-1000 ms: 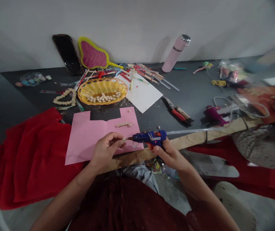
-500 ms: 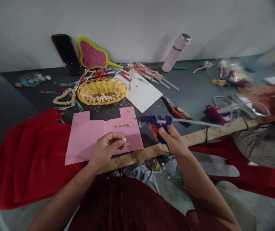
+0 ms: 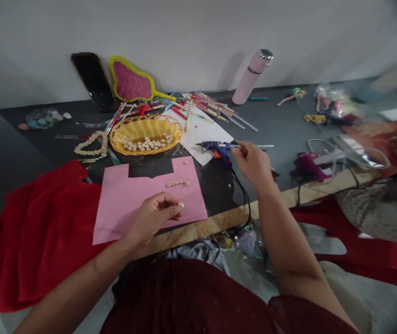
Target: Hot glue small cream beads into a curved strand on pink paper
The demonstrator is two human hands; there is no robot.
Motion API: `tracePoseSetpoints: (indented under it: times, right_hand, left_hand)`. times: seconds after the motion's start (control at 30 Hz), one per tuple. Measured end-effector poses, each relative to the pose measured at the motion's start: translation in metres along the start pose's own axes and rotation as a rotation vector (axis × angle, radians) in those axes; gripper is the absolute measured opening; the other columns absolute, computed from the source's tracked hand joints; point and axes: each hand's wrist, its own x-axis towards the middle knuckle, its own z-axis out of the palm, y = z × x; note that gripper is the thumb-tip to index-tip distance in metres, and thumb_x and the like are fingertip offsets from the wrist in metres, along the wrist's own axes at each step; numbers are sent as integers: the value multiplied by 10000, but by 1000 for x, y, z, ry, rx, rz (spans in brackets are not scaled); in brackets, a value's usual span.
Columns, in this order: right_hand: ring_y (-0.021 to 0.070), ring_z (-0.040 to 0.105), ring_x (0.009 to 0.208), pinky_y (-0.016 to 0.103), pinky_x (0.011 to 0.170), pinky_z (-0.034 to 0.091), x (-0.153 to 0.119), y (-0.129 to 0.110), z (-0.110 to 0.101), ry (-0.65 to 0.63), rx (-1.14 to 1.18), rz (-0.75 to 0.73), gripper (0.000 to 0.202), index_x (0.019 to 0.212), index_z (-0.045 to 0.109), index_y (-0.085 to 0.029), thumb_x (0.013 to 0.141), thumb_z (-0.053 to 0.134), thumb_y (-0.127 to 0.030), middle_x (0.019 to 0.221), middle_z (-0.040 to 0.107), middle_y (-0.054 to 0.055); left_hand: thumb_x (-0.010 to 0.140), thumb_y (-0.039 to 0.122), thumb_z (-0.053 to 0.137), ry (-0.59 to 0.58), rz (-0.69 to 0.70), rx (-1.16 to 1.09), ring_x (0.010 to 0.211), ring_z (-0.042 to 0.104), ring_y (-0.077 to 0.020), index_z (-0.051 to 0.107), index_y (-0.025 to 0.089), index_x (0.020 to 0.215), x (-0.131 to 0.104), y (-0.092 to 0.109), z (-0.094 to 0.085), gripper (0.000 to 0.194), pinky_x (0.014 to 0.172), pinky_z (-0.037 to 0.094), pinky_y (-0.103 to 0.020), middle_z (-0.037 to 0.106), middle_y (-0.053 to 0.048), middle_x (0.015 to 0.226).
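Note:
My left hand is above the pink paper, pinching a small pale cube-like bead between thumb and fingertips. On the paper's right half are a short row of similar pieces and one loose piece. My right hand is at the rear of the blue glue gun, over its clear glue stick. Its fingers are bent and partly hidden, so a grip does not show. The gun's nozzle points left, over the white sheet. More pieces lie in the yellow basket.
A heart-shaped ring of pale pieces is left of the basket. Behind are a phone, a pink-and-yellow fan-like object, sticks and a pink bottle. Red cloth covers the left; a purple glue gun lies right.
My right hand and the blue glue gun have moved away from me, to the white sheet's edge. The hand has come off the gun's handle. My left hand has barely moved.

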Motion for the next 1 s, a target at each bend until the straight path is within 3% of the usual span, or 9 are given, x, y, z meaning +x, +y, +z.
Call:
tracePoseSetpoints:
  times: [0.07, 0.17, 0.3, 0.8, 0.9, 1.0]
  right_hand:
    - [265, 671, 846, 384, 713, 563, -36, -20, 4, 0, 101, -114, 208, 906, 705, -289, 885, 693, -496, 815, 708, 75]
    - [240, 678, 808, 395, 740, 587, -90, -47, 26, -90, 188, -272, 67, 904, 716, -324, 896, 701, -388, 867, 724, 64]
    - [225, 710, 840, 377, 748, 606, -128, -60, 54, -89, 245, -366, 131, 1011, 698, -298, 900, 675, -232, 887, 749, 58]
    - [173, 707, 799, 311, 702, 591, -124, -57, 66, 20, 158, -476, 119, 1003, 689, -244, 928, 677, -153, 867, 758, 29]
    - [180, 706, 811, 328, 732, 584, -122, -53, 66, 33, 85, -433, 104, 990, 684, -244, 928, 663, -164, 882, 756, 34]
    - [186, 690, 812, 334, 755, 557, -117, -46, 65, 43, -45, -359, 58, 943, 677, -231, 932, 646, -183, 894, 758, 46]
  left_hand:
    - [621, 394, 928, -14, -26, -25, 649, 659, -116, 687, 159, 785, 4, -1, 1, 374, 670, 576, -257, 689, 10, 704]
    - [637, 385, 929, -34, -68, -58, 678, 658, -117, 690, 170, 801, 8, -2, 5, 361, 677, 566, -253, 700, 9, 736]
    - [631, 370, 933, -43, -20, -65, 733, 649, -129, 709, 177, 779, 10, -2, 12, 331, 712, 549, -259, 710, -2, 771]
    - [625, 381, 924, -70, -42, -46, 788, 616, -143, 706, 186, 765, 14, -1, 9, 325, 822, 524, -311, 681, 4, 785]
    - [717, 398, 849, -115, 19, 114, 859, 662, -171, 720, 185, 866, 13, 6, 2, 290, 853, 550, -333, 727, -26, 889]
    - [875, 375, 707, -185, 229, 543, 946, 696, -208, 728, 186, 1019, 12, 16, -14, 238, 882, 575, -369, 761, -66, 1026]
